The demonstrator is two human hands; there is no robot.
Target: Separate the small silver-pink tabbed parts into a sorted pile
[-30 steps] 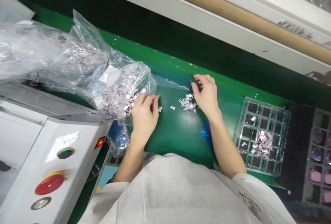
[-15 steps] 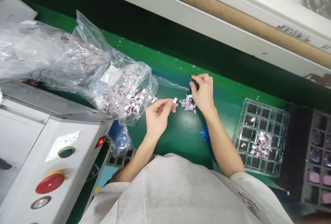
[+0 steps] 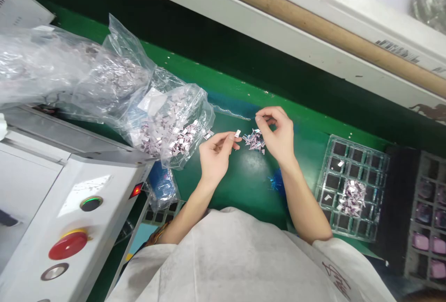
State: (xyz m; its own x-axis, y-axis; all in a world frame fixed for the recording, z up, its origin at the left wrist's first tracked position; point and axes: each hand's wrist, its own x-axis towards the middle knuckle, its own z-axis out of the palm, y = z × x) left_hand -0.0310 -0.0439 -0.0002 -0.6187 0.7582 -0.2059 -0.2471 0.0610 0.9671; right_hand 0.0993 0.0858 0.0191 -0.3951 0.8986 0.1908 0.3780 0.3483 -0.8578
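Note:
My left hand (image 3: 214, 155) pinches a small white rectangular piece (image 3: 237, 133) between thumb and forefinger. To its right, a loose pile of small white and purple pieces (image 3: 254, 140) lies on the green work surface (image 3: 244, 181). My right hand (image 3: 278, 134) is at the pile's upper right edge, thumb and forefinger brought together; whatever is between them, if anything, is too small to make out. Left of my left hand, an open clear plastic bag (image 3: 184, 116) holds many similar pieces, a few of them at its mouth.
A clear compartment tray (image 3: 324, 172) with black squares and a heap of pieces sits at the right. Beyond it is a dark tray with pink items (image 3: 421, 240). A machine with a red button (image 3: 68, 245) stands at left. Blue bits (image 3: 275, 181) lie near my right forearm.
My right hand has shifted slightly down and right, its fingertips now closer together. My left hand keeps the white piece almost in place. The whole view has moved a little.

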